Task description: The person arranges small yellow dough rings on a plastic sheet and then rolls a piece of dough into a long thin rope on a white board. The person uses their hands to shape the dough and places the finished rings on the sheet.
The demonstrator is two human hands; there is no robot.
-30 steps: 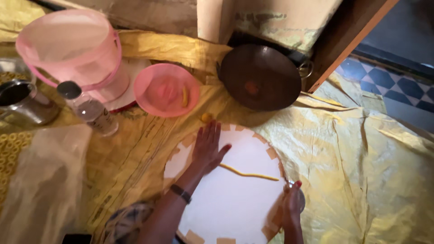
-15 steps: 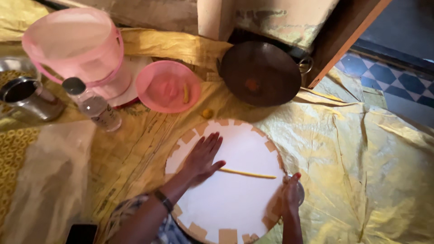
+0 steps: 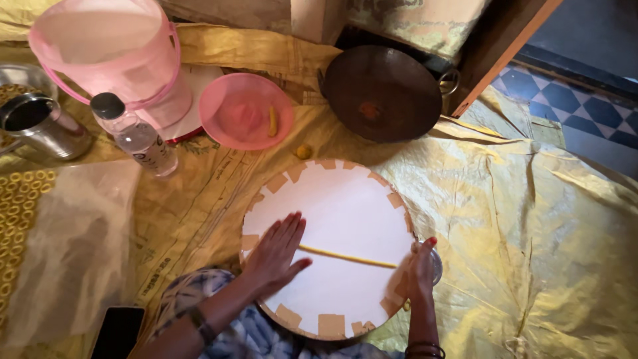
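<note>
On the round white board (image 3: 345, 206), the left hand (image 3: 276, 252) lies open and flat, touching a thin yellow dough strip (image 3: 349, 257). The right hand (image 3: 420, 269) curls around a small clear glass (image 3: 435, 266) at the board's edge.

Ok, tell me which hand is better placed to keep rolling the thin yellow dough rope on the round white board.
Left, probably. The left hand lies flat on the round white board, fingertips at the thin yellow dough rope. The right hand grips the board's edge.

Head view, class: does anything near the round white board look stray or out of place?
One small yellow dough lump lies alone on the yellow sheet, between the round white board and the pink plastic bowl. Nothing looks spilled.
</note>
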